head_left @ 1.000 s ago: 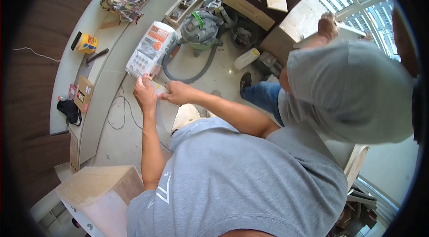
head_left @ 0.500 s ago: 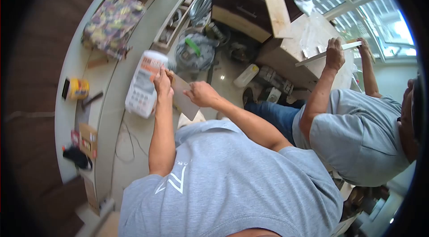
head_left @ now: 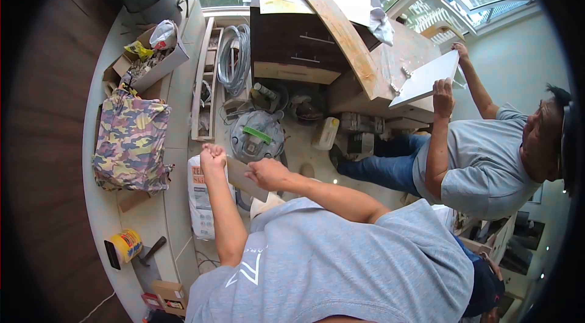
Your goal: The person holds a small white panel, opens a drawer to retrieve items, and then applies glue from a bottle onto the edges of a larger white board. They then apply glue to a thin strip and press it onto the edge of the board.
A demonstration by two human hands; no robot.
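A flat, grey-brown rectangular plate point(head_left: 244, 179), resembling a trowel blade, is held in front of my grey shirt. My left hand point(head_left: 213, 157) is closed at its far left end, and the exact grip is hidden. My right hand point(head_left: 268, 173) is closed on the plate's right edge, knuckles up. Beneath my left forearm stands a white and orange bag point(head_left: 201, 201) with printed lettering. Just beyond my hands is a round grey bucket or bundle point(head_left: 259, 140) with a green strip on it.
At right, a person in a grey shirt point(head_left: 487, 152) holds a white board point(head_left: 429, 79) with hinges over a cabinet. A long wooden plank point(head_left: 329, 18) leans across dark drawers point(head_left: 298, 39). Along the left ledge lie a camouflage bag point(head_left: 131, 137), a yellow tub point(head_left: 127, 245) and a box of scraps point(head_left: 155, 61).
My view has turned and shifted, so the room appears lower and further left. Both my hands stay at the plate. The other person's white board now shows its broad face.
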